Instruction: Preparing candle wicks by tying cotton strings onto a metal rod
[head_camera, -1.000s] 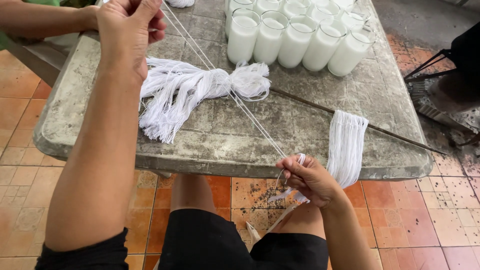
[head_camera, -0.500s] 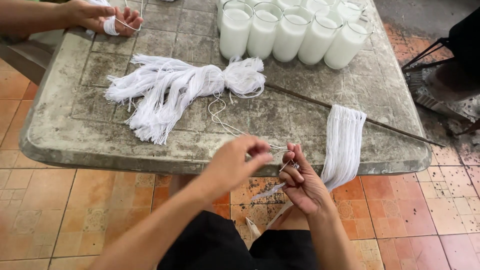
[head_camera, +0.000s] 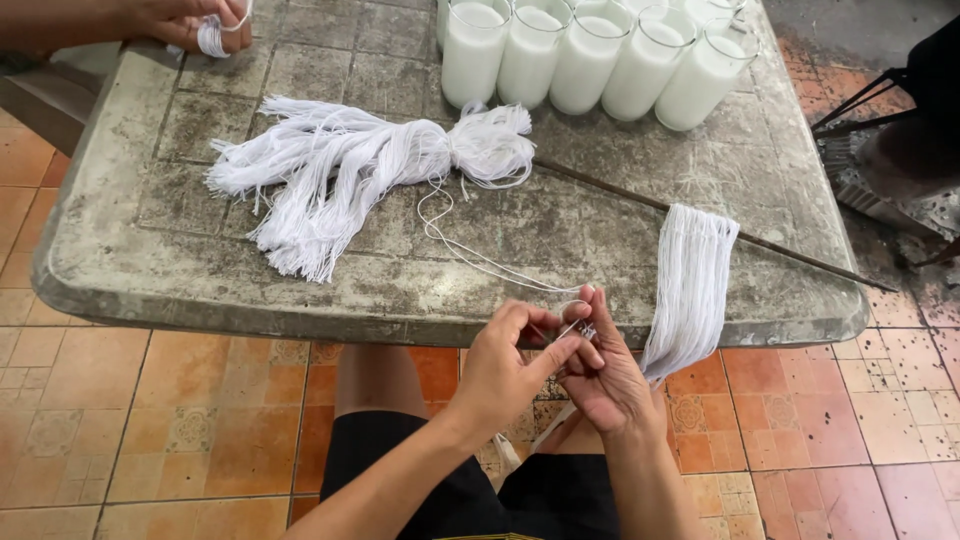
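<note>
A big white string bundle (head_camera: 350, 175) lies toward the surface's (head_camera: 150, 270) left half. Just off the near edge, the left hand (head_camera: 505, 375) pinches a thin white strand (head_camera: 480, 262) shut between thumb and finger, touching the right hand (head_camera: 605, 375), whose grip is closed on the same strand. A hanging skein (head_camera: 690, 285) drapes over the near right edge.

String bundle (head_camera: 350, 170) on stone table (head_camera: 150, 270)

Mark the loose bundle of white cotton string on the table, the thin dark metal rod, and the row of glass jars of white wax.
loose bundle of white cotton string (head_camera: 375, 160), head view, middle strands.
thin dark metal rod (head_camera: 610, 187), head view, bare shaft.
row of glass jars of white wax (head_camera: 585, 65), head view, middle jar's side.
</note>
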